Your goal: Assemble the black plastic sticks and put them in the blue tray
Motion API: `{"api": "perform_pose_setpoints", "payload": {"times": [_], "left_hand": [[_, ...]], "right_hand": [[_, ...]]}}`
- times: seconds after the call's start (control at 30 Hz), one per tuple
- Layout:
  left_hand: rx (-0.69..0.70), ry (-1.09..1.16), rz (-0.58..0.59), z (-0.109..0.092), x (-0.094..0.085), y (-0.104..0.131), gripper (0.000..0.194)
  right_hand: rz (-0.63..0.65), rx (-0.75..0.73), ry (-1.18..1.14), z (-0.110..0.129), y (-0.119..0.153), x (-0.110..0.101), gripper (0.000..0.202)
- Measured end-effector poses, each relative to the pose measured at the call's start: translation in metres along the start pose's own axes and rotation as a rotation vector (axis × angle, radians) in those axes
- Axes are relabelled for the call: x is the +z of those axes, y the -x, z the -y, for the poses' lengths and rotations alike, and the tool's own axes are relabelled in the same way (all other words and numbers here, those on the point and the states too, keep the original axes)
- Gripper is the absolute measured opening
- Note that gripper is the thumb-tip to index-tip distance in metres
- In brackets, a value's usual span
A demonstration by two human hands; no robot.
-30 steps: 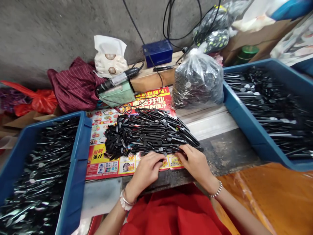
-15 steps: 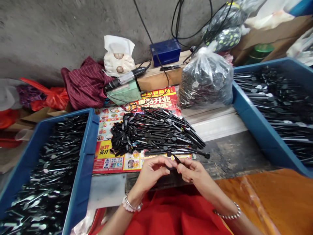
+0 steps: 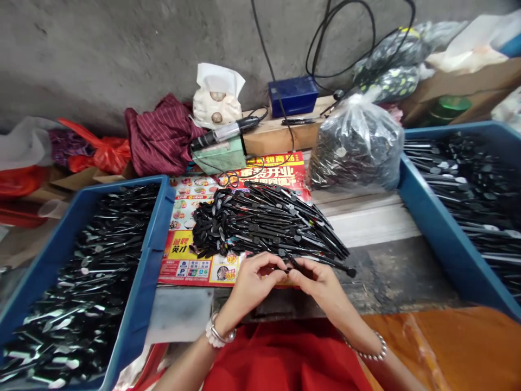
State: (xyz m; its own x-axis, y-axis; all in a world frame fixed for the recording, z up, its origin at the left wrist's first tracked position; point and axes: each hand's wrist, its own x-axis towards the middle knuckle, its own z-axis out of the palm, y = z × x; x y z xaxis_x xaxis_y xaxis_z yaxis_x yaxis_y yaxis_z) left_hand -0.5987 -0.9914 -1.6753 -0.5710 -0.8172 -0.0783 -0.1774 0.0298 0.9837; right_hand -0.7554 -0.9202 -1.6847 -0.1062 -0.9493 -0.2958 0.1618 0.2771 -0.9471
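2 hands, the left hand and the right hand, meet above the near edge of the worktop, fingers almost closed, pinching a partly hidden small black piece, seemingly so both thumbs can work it. Just beyond, a heap of black rods lies on a printed flyer, oval ends bunched leftward, perhaps for alignment; the left tub and right tub bound the space, leaving bare wood right of the heap.

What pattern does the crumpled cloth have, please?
The cloth is maroon with pale stripes (head view).
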Motion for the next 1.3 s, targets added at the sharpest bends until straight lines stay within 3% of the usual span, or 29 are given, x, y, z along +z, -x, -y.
{"api": "perform_pose_setpoints", "payload": {"times": [0.2, 0.27, 0.4, 0.57, 0.83, 1.1, 1.3], "left_hand": [[0.004, -0.002, -0.163, -0.006, -0.027, -0.011, 0.013], [0.036, -0.048, -0.185, -0.010, -0.037, -0.015, 0.015], [0.043, -0.192, -0.062, -0.015, -0.051, -0.025, 0.017], [-0.007, -0.206, 0.068, -0.012, -0.060, -0.031, 0.020], [-0.042, -0.260, 0.142, -0.003, -0.056, -0.028, 0.020], [-0.011, -0.231, 0.097, 0.002, -0.047, -0.026, 0.022], [0.058, -0.284, 0.047, 0.004, -0.044, -0.023, 0.021]], "right_hand": [[-0.002, -0.140, 0.304, -0.001, -0.015, -0.004, 0.039], [0.051, -0.163, 0.385, 0.001, -0.021, -0.004, 0.035], [0.183, -0.018, 0.351, 0.007, -0.031, 0.002, 0.035], [0.229, 0.073, 0.264, 0.009, -0.042, 0.008, 0.038], [0.248, 0.077, 0.360, 0.007, -0.045, 0.005, 0.037], [0.317, 0.130, 0.233, 0.009, -0.042, 0.000, 0.040], [0.261, 0.130, 0.210, 0.007, -0.040, 0.003, 0.035]]}}
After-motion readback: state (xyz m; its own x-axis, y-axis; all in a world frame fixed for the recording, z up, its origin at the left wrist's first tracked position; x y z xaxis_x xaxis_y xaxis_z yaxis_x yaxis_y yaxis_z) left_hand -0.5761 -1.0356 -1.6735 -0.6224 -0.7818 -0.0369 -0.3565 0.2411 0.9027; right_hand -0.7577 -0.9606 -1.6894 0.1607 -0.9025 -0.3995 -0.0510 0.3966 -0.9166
